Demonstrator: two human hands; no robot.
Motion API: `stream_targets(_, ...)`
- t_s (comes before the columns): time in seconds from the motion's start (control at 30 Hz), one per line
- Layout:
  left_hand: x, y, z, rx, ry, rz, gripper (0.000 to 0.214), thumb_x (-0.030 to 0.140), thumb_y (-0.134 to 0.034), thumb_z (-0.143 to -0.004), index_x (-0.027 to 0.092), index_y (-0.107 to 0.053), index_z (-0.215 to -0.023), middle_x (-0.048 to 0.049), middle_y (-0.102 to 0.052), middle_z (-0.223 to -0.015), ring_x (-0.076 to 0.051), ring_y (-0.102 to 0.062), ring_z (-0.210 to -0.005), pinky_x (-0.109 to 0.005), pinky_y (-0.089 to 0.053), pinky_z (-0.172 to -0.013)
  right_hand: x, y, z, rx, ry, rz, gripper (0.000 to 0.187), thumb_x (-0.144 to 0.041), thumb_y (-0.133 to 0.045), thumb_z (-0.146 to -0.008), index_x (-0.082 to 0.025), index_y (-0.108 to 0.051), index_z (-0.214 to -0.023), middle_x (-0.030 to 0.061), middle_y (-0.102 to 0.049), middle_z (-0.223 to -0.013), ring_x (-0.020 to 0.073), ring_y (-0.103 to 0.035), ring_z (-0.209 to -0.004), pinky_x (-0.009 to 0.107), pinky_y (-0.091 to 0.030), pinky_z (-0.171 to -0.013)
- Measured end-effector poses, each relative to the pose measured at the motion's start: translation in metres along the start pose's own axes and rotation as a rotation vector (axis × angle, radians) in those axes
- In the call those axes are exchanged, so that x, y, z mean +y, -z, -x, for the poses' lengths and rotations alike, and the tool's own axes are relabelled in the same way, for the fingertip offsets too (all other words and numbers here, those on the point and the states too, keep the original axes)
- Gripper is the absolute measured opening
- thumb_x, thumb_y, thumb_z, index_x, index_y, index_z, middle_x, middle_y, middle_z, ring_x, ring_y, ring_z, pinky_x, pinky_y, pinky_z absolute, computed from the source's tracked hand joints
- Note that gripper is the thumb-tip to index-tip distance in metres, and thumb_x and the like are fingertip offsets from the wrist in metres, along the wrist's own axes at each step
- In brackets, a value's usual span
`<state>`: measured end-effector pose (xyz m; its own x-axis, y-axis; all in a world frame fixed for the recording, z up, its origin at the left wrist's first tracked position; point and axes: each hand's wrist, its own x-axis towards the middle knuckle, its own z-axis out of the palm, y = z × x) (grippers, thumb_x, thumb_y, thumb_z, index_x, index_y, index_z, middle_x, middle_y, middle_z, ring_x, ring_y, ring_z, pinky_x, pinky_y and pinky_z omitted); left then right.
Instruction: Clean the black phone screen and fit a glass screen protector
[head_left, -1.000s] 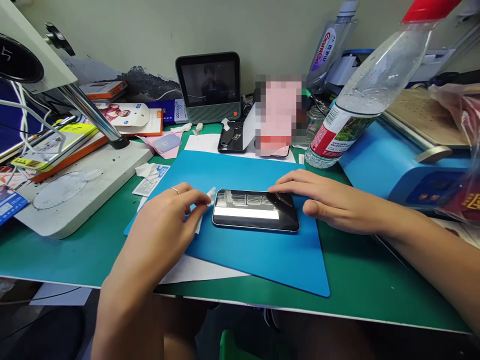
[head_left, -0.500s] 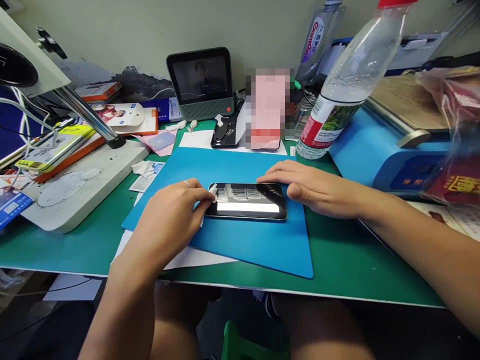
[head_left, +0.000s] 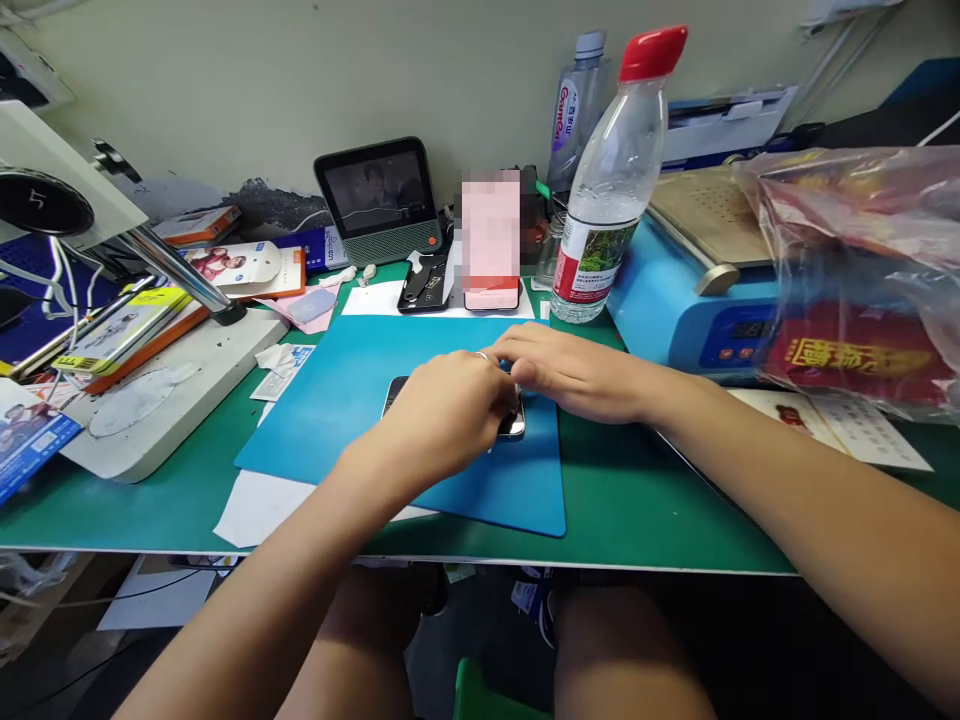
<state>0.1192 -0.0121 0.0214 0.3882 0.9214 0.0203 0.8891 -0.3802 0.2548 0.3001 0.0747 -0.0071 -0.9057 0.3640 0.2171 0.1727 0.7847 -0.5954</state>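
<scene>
A dark-screened smartphone [head_left: 513, 430] lies flat on a blue mat [head_left: 315, 410], largely covered by my hands. My left hand [head_left: 442, 410] reaches across it, with closed fingertips near its right end. A sliver of white shows under those fingers, from the small white wipe pinched there; most of it is hidden. Fingers stretched out, my right hand [head_left: 577, 375] lies low over the phone's far right corner. Its fingertips meet or pass behind the left hand, and I cannot tell whether they touch the phone.
A red-capped water bottle [head_left: 600, 220] stands behind the mat, beside a blue machine [head_left: 675, 310] with a plastic bag [head_left: 862, 300]. A smart display [head_left: 382, 200] and upright pink-screened phone [head_left: 491, 240] are at the back. A white stand base [head_left: 150, 430] occupies the left.
My left hand has slid rightward along the phone, from its left end to its right end, up against my right hand. The view has turned slightly right.
</scene>
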Motion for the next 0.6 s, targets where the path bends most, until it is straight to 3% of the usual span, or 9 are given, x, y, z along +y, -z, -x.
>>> stream_targets(0.1,0.003,-0.002,-0.006,0.006,-0.029,0.016,0.024,0.011,-0.058,-0.089,0.022,-0.079,-0.085,-0.0062,-0.077,-0.09,-0.025,-0.07,-0.079,-0.032,-0.045,-0.064,0.001,0.001,0.0,0.039,0.019,-0.004,0.075,-0.074,-0.017,-0.098,-0.022,-0.066,-0.12,0.0107,-0.067,-0.118,0.026,-0.057,-0.111,0.041,-0.041,-0.099)
stream_targets(0.17,-0.007,0.001,-0.008,-0.002,-0.1,0.056,0.023,0.011,-0.06,-0.089,0.023,-0.079,-0.088,-0.0041,-0.078,-0.094,-0.023,-0.071,-0.083,-0.031,-0.048,-0.069,0.0,0.002,0.001,0.066,0.013,0.018,0.076,-0.074,-0.016,-0.098,-0.022,-0.067,-0.118,0.0106,-0.067,-0.118,0.0258,-0.058,-0.11,0.041,-0.042,-0.097)
stream_targets(0.27,-0.04,0.011,-0.011,0.081,-0.284,0.172,0.019,0.014,-0.062,-0.092,0.022,-0.079,-0.094,-0.0039,-0.077,-0.098,-0.019,-0.07,-0.085,-0.029,-0.049,-0.077,-0.002,0.002,0.0,0.127,-0.003,0.068,0.07,-0.068,-0.019,-0.102,-0.021,-0.068,-0.119,0.0104,-0.069,-0.111,0.0256,-0.061,-0.103,0.04,-0.044,-0.091)
stream_targets(0.33,-0.067,0.018,-0.014,0.174,-0.356,0.233,0.015,0.02,-0.064,-0.094,0.021,-0.079,-0.094,-0.0033,-0.074,-0.087,-0.017,-0.067,-0.078,-0.028,-0.048,-0.072,-0.003,0.001,-0.001,0.178,-0.021,0.111,0.056,-0.058,-0.031,-0.106,-0.019,-0.068,-0.123,0.0114,-0.071,-0.112,0.0261,-0.063,-0.104,0.039,-0.045,-0.091)
stream_targets(0.43,-0.095,0.022,-0.018,0.212,-0.431,0.339,0.015,0.019,-0.064,-0.096,0.021,-0.078,-0.1,-0.0034,-0.071,-0.09,-0.015,-0.066,-0.08,-0.027,-0.049,-0.073,-0.006,-0.001,-0.002,0.23,-0.045,0.162,0.039,-0.041,-0.051,-0.103,-0.015,-0.068,-0.126,0.0123,-0.073,-0.114,0.0258,-0.065,-0.105,0.037,-0.046,-0.09)
stream_targets(0.6,-0.095,0.011,-0.02,0.227,-0.58,0.395,0.013,0.013,-0.063,-0.097,0.018,-0.074,-0.102,-0.0045,-0.071,-0.094,-0.015,-0.066,-0.087,-0.027,-0.05,-0.079,-0.011,-0.005,-0.004,0.327,-0.065,0.13,0.025,-0.033,-0.066,-0.096,-0.018,-0.071,-0.115,0.0052,-0.075,-0.101,0.0199,-0.067,-0.091,0.032,-0.048,-0.082)
